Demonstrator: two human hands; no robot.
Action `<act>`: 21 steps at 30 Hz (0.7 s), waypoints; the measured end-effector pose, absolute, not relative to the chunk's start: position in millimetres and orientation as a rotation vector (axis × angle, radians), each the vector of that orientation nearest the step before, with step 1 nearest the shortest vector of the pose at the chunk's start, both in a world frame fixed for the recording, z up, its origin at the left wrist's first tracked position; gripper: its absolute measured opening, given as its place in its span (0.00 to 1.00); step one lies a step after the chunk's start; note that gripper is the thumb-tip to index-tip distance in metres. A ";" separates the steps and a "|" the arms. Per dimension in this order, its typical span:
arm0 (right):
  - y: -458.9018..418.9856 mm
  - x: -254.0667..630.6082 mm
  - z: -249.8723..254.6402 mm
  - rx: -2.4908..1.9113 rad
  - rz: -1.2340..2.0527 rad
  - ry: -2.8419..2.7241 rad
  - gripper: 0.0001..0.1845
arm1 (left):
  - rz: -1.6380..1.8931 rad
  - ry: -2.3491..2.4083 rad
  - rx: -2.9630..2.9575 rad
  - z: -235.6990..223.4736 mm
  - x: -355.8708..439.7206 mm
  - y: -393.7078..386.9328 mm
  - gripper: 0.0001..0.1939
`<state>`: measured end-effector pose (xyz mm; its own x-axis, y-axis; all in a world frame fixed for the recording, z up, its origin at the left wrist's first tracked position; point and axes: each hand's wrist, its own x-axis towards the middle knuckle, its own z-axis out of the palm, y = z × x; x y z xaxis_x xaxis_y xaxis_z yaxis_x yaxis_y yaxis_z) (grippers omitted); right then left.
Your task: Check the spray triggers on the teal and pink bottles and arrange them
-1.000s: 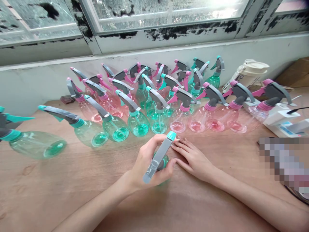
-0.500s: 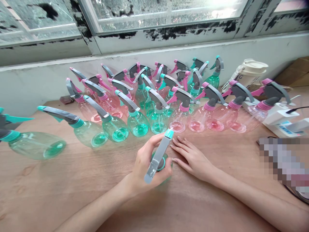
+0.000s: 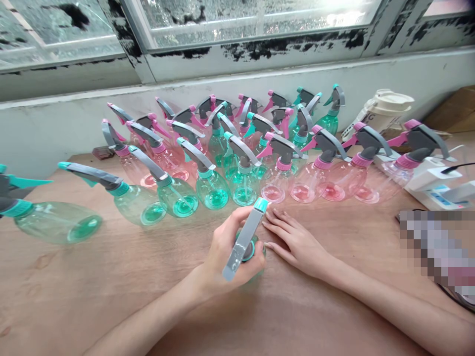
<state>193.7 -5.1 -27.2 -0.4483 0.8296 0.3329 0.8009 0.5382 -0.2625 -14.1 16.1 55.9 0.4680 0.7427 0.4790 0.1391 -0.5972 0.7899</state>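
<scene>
My left hand is wrapped around a green spray bottle, seen from above with its grey lever and teal nozzle pointing away from me. The fingers hide most of its body. Flat on the wooden table, my right hand rests just right of that bottle with its fingers stretched out, holding nothing. Beyond both hands stand several spray bottles: a green one and a pink one are closest to the fingertips.
More green bottles stretch to the left and pink ones to the right. At the back right are a cream lidded cup, a white power strip with a cable, and a cardboard box. A blurred-out object lies at right.
The nozzle of the bottle in my left hand has turned very slightly to the right. My right hand and the standing bottles stay in place.
</scene>
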 end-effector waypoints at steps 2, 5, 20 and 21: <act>-4.9 193.6 -27.2 -1.327 0.094 -2.356 0.25 | 1.107 0.729 2.025 54.9 -14.4 15.8 0.28; -4.9 193.6 -27.6 -1.320 0.105 -2.339 0.25 | 1.094 0.736 2.031 54.5 -14.7 15.4 0.28; -4.9 193.7 -26.8 -1.321 0.146 -2.308 0.24 | 1.203 0.803 2.165 62.4 -10.1 15.6 0.17; -5.0 193.7 -27.1 -1.320 0.144 -2.301 0.24 | 1.198 0.803 2.147 61.3 -10.2 15.7 0.18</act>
